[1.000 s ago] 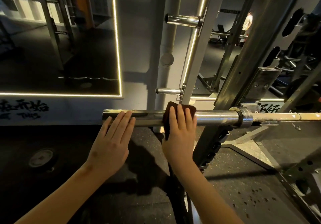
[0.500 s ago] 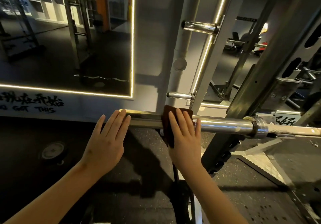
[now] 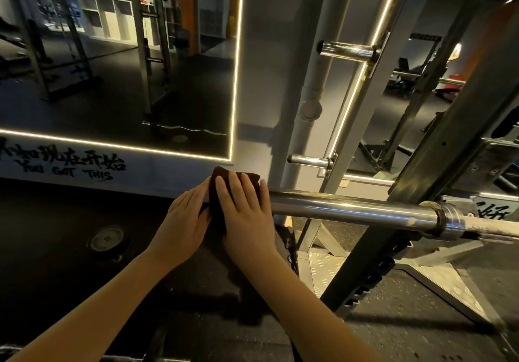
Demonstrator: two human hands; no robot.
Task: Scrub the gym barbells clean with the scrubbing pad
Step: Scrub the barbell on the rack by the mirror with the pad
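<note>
Head-view scrubbing step: pressing brown scrubbing pad [image 3: 214,198] onto barbell sleeve [image 3: 351,207] end with flat-fingered right hand [image 3: 247,215], bracing with flat left hand [image 3: 182,218]; next, probably sweeping toward collar [image 3: 446,215].

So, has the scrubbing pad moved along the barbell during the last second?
Yes. The scrubbing pad, under the right hand, has slid to the person's left along the barbell, away from the collar and toward the bar's free end.

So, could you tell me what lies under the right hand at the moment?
The dark scrubbing pad lies under the flat fingers of the right hand, draped over the barbell. The bar's end beneath it is covered and cannot be seen.
</note>
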